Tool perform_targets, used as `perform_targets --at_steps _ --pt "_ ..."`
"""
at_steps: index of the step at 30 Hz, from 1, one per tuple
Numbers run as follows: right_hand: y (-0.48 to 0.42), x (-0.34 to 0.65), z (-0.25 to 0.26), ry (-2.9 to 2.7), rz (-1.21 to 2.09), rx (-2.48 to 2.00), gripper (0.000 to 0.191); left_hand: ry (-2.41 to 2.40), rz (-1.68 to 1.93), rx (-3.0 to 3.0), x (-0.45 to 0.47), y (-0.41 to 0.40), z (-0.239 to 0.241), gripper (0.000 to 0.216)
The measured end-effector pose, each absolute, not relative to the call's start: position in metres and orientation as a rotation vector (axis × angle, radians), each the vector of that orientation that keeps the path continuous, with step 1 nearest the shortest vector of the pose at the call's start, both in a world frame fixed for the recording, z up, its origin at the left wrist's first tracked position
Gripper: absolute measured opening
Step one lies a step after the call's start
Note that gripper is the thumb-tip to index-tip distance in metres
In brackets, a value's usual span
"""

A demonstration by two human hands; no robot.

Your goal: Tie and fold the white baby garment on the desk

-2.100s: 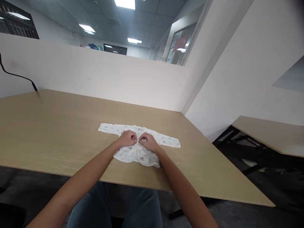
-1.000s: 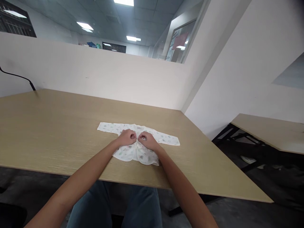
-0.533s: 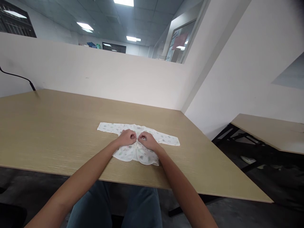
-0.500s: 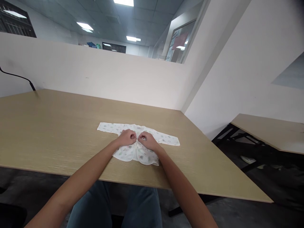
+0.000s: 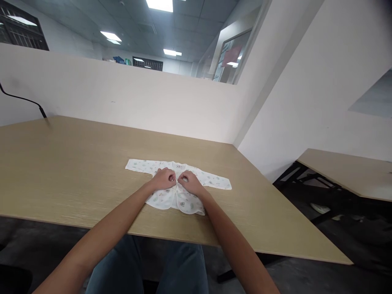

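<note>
So the little white baby shirt with the tiny print is lying flat on the wood surface, near the front edge and pretty much dead centre in front of the person. Its long axis runs left to right: 1 sleeve sticks out toward the left, the other toward the right, and the rounded hem faces back toward the person. Both hands are sitting right on top of it at the middle, where the 2 front panels meet. The left hand is on the left panel and the right hand on the right one, knuckles nearly touching each other, so neither is really nearer than the other; the front opening lies straight between them and runs away from the person toward the collar label. The fingers on both hands are curled in tight, and it looks like each set is pinching the fabric edge of its own panel at the seam, though the fingertips are tucked under the knuckles, so I can't make out exactly what's between them. Whatever fastener is there is too small to see. The sleeves lie loose and untouched, well apart from either hand. Over at the far left corner of the surface there's a black cable hanging down by the white partition, nowhere near the shirt.
</note>
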State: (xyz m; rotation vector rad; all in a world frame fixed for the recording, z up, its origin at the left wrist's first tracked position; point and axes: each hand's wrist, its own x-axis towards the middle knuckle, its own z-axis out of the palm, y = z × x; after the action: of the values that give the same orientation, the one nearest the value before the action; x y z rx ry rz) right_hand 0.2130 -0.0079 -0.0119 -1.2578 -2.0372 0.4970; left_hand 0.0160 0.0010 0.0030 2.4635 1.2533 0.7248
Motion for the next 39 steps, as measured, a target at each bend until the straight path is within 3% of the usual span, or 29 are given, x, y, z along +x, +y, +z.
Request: perform_targets --at_steps 29,39 --pt "-0.0047 0.2183 -0.0155 -2.035 0.46 -1.195 0.012 1.238 0.717 2.423 0.0158 -0.0005 0.003 0.012" --pt "-0.0065 0.2175 -0.0118 -1.998 0.376 -1.175 0.042 1.259 0.719 2.443 0.017 -0.0023 0.003 0.014"
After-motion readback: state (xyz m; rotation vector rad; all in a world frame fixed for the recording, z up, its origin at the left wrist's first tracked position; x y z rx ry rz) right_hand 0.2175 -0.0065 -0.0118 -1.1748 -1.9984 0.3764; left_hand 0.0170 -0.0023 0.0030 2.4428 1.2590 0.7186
